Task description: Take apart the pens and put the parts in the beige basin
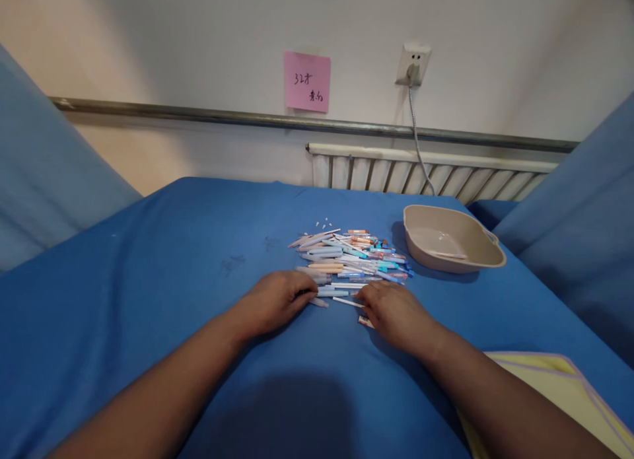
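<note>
A person's two bare hands work at the near edge of a loose pile of pens and slim sticks (354, 259), pale blue, peach, white and turquoise, in the middle of a blue-covered surface (163, 267). Taking the pile as the clock's centre, the left hand (280, 300) is at 8 o'clock, thumb and fingers drawn together against the pen ends; whether they pinch one, I cannot tell. The right hand (399, 314) is at 5 o'clock, curled downward, fingertips hidden, so its grip cannot be told; a white stick (347, 302) and a small patterned piece (365, 321) lie by its fingers. At 3 o'clock sits a beige basin (475, 249) with a pale stick (448, 255) inside; at 4 o'clock, beyond the right hand, a yellow cloth (549, 386); at 11 o'clock, tiny white bits (317, 224).
</note>
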### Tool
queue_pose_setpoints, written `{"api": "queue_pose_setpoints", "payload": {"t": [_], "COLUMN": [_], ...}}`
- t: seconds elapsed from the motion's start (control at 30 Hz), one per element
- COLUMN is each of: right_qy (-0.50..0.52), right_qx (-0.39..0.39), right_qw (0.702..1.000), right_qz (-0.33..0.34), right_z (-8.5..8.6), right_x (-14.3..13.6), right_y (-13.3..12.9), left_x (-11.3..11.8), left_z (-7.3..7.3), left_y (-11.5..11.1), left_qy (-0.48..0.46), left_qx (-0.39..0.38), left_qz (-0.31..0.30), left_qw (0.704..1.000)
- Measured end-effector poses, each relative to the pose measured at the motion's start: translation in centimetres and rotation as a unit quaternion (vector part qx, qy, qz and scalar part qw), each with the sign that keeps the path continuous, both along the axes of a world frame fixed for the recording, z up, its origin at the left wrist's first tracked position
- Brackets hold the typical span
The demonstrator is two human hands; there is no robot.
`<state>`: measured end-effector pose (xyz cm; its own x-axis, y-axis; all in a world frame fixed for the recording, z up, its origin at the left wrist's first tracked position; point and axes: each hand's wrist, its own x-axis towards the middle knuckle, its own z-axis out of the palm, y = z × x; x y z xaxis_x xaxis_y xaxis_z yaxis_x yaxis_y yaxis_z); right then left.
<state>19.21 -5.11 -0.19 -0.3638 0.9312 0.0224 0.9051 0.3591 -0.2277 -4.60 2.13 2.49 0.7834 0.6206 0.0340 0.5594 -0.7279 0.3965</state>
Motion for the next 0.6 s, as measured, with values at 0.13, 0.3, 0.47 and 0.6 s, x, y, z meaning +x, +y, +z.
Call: {"api": "queue_pose_setpoints", "payload": {"t": [0.13,0.3,0.47,0.6], "right_qy": [0.019,0.131,0.248,0.375], "right_qx": [-0.007,-0.005,0.062,0.036], "right_qw": [1.000,0.991,0.965,0.918], "right_qz": [0.006,-0.013,-0.060,-0.122], "right_z": [0.0,-0.5,-0.8,-1.3], "right_x": [0.8,2.1,1.6,1.0], "right_y": [-0.1,0.2,0.4,0.6], "left_x": [0.1,0.5,0.8,1.0], "left_z": [-0.2,-0.1,-0.4,-0.6], "left_y": [-0.1,-0.4,-0.7,-0.7], "left_qy": [0.008,0.057,0.080,0.079], "left_qx": [0.012,0.031,0.054,0.057], "left_qz": [-0.020,-0.016,0.000,0.001], "left_qw": [1.000,0.998,0.995,0.995]}}
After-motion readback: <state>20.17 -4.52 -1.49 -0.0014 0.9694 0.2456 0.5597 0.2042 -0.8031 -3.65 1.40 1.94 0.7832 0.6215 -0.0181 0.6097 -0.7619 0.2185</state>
